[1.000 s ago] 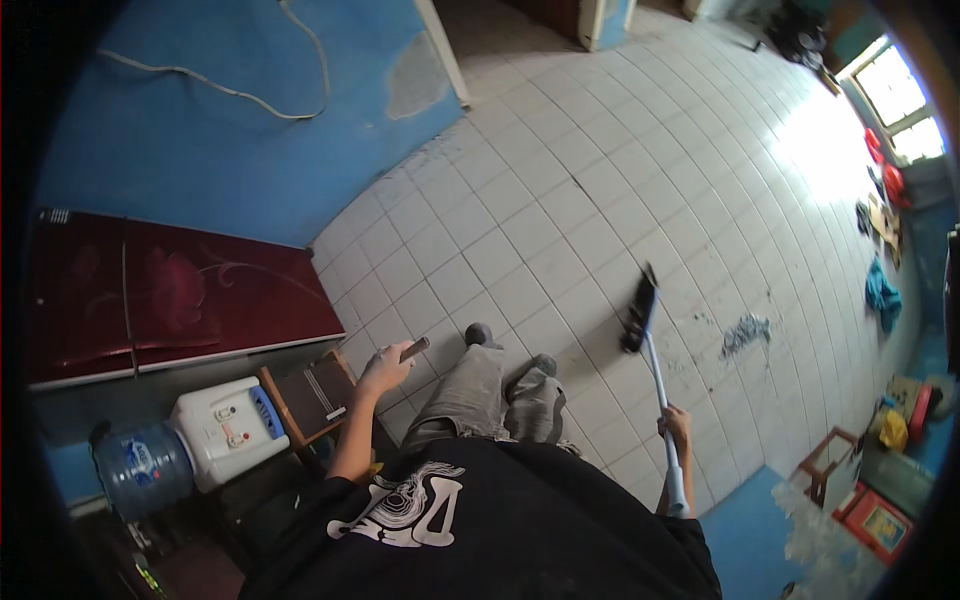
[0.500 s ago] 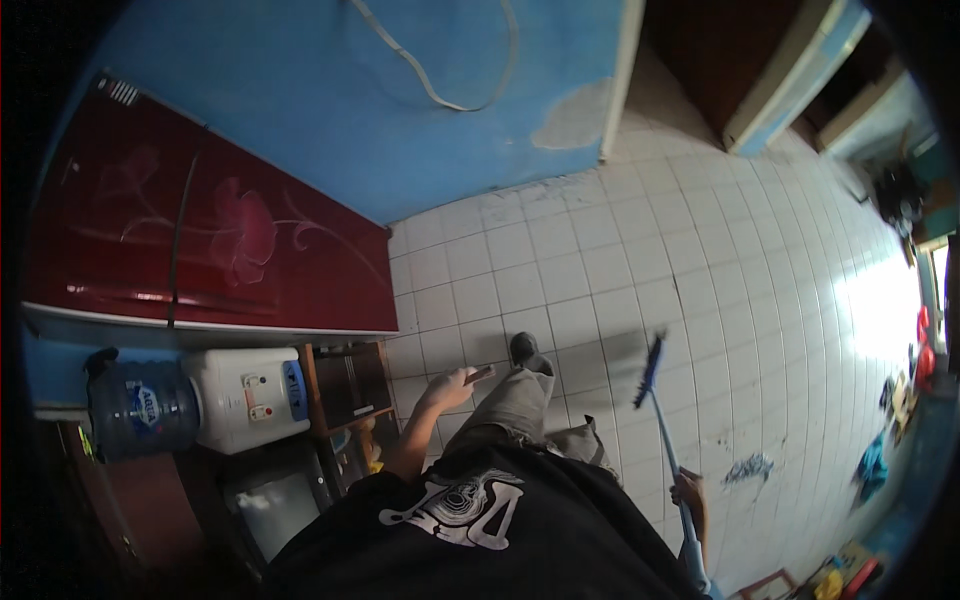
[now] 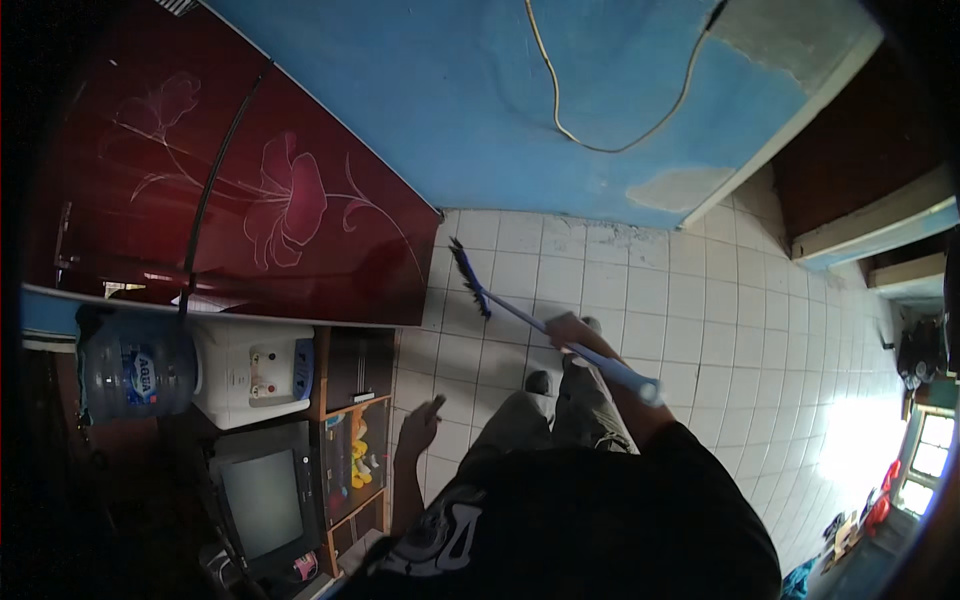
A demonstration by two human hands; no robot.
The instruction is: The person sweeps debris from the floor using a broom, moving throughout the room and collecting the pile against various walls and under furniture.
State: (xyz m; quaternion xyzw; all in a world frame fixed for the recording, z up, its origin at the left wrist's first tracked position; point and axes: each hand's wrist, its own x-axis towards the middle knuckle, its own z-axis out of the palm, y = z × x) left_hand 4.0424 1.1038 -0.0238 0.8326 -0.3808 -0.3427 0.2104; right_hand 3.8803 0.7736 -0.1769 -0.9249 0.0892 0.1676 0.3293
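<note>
My right hand point(image 3: 575, 332) is wrapped round the light blue handle of a broom point(image 3: 622, 374). The handle slants across in front of my body, its near end by my right forearm. Its narrow head with dark blue bristles point(image 3: 468, 280) is over the white floor tiles, close to the lower corner of the red fridge point(image 3: 290, 200). Low on my left side, my left hand point(image 3: 418, 430) is closed round a small dark thing point(image 3: 437, 405), which I cannot make out. Below, my shoes and trouser legs show on the tiles.
A blue wall point(image 3: 600, 100) with a hanging cable point(image 3: 557, 95) stands ahead. At left, a white water dispenser point(image 3: 235, 375) carries a large bottle point(image 3: 140, 365), beside a television point(image 3: 262, 505) and a wooden cabinet point(image 3: 355, 455). Doorways open at the far right; a bright window point(image 3: 930, 450) lies at right.
My right hand has swung the broom from my right side across to the front left, its head now near the fridge. My left hand has drawn back slightly. My view has turned left.
</note>
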